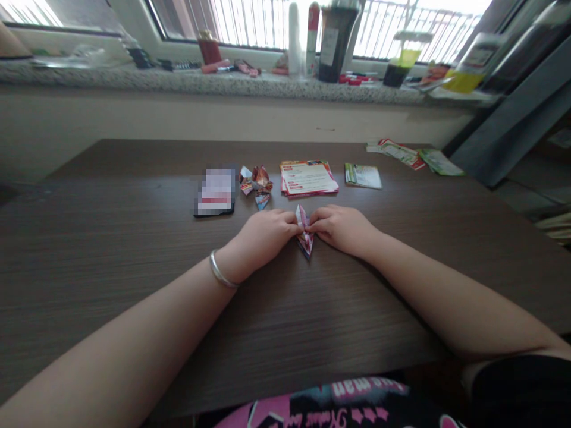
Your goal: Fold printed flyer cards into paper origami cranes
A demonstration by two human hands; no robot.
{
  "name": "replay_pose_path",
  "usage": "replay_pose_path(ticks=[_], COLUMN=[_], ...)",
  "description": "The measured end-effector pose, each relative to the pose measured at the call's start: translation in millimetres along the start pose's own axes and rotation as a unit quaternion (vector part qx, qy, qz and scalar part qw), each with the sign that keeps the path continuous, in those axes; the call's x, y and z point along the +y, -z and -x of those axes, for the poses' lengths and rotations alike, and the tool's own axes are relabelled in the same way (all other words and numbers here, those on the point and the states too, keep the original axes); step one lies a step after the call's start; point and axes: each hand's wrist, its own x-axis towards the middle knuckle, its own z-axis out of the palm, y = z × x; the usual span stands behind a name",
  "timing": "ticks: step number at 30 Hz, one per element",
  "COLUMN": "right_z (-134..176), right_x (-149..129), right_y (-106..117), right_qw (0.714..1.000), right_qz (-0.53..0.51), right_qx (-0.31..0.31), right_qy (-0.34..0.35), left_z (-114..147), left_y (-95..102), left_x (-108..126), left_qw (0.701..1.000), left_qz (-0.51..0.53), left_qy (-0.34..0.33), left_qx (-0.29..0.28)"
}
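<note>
Near the middle of the brown table [134, 249] lies a folded paper [306, 238], a narrow diamond shape with a pink, white and red print. My left hand [270, 235], with a silver bangle on its wrist, pinches its left side. From the other side, the fingertips of my right hand [341, 229] press on its right edge. Both hands are closed on the paper and rest low on the tabletop. Just beyond my left hand sit several small folded paper pieces [259, 181] in orange, red and white.
A stack of printed sheets [307, 178] lies behind the folded paper, with a smaller card stack [363, 176] to its right. A phone-like blurred item [216, 191] is at left. More leaflets [401, 153] lie far right. Bottles [336, 41] stand on the windowsill [250, 85].
</note>
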Motion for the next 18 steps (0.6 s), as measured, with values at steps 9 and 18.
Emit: replay_pose_path(ticks=[9,18], right_z=[-0.7,3.0], right_x=[-10.9,-10.4], right_y=[14.2,20.6], right_qw=[0.997,0.992], right_qz=[0.043,0.068], right_qx=[-0.056,-0.081], right_qy=[-0.04,-0.072], left_z=[1.5,2.3], left_y=[3.9,7.5], left_x=[-4.4,-6.4], left_qw=[0.999,0.998], left_qz=[-0.018,0.007], left_qy=[0.002,0.008], left_qx=[-0.033,-0.069])
